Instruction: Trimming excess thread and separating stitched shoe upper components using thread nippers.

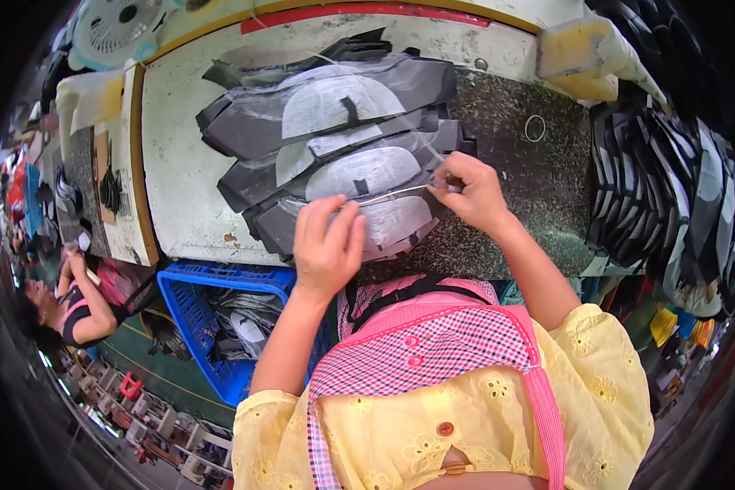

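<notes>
A pile of dark grey cut fabric pieces [261, 192] with whitish half-round patches [343, 102] lies on the table in front of me. A thin white string [396, 194] is stretched across the pile's near part, between my two hands. My left hand [328, 245] pinches it at the left, low over the pile. At the pile's right edge, the fingers of my right hand [472, 192] are closed on the other end. A pale strand runs from near my right hand up over the pile toward the far side. My fingers partly hide the grip points.
A loose ring [535, 128] lies on the dark speckled tabletop [506, 106]. To the right hang or stack many similar dark pieces [641, 184]. Below the table's left front stands a blue crate [220, 359] holding more pieces. A fan [126, 24] is at the far left; another person [98, 306] works at the left.
</notes>
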{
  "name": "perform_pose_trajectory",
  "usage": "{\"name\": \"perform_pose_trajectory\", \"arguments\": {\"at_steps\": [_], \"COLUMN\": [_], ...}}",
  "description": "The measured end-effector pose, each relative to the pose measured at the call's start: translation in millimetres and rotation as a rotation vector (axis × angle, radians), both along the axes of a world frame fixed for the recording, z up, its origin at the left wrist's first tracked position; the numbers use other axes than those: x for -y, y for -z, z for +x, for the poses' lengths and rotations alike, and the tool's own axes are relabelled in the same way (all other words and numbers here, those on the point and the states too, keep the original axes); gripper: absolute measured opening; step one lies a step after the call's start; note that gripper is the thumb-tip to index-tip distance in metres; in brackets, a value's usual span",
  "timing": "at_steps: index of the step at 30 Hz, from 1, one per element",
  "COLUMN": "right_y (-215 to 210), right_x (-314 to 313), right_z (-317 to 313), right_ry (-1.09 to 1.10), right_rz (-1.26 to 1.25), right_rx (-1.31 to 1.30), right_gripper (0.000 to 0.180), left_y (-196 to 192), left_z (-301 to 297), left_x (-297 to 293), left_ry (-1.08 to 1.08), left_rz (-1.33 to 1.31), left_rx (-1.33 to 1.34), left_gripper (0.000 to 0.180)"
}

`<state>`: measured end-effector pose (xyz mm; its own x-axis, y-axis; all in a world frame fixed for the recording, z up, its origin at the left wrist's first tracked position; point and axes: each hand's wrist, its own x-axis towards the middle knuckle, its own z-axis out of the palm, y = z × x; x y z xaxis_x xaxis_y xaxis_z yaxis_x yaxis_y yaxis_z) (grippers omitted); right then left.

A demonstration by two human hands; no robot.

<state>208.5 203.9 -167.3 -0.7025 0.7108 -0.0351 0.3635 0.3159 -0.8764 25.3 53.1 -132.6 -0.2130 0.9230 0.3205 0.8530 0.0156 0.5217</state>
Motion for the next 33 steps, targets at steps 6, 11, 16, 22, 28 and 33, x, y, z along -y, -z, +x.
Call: {"name": "perform_pose_trajectory", "arguments": {"at_steps": [6, 11, 16, 22, 28, 33], "right_y": [15.6, 18.6, 24.2, 27.7, 7.7, 6.5], "right_x": [-4.4, -8.6, -11.6, -18.9, -18.9, -5.9], "right_z": [-0.5, 0.0, -3.3, -9.7, 25.3, 31.4], "right_ry": [0.110, 0.166, 0.198, 0.120, 0.383, 0.256], "right_rz": [-0.082, -0.186, -0.238, -0.003, 0.043, -0.155], "right_rx": [0.033, -0.003, -0.038, 0.046, -0.050, 0.200], "right_gripper": [0.016, 0.016, 0.016, 0.019, 0.029, 0.031], "left_y": [5.8, 2.4, 4.4, 0.6, -5.6, -6.0], "left_z": [43.6, 44.1, 45.8, 46.8, 42.3, 47.7], "left_x": [-40.1, -51.4, -51.8, -56.7, -64.8, -66.6], "left_ry": [0.165, 0.194, 0.215, 0.234, 0.119, 0.145], "left_rz": [-0.153, -0.291, -0.252, -0.335, -0.268, -0.343], "left_rx": [-0.128, -0.278, -0.351, -0.358, -0.229, -0.301], "left_gripper": [0.030, 0.032, 0.030, 0.029, 0.033, 0.036]}}
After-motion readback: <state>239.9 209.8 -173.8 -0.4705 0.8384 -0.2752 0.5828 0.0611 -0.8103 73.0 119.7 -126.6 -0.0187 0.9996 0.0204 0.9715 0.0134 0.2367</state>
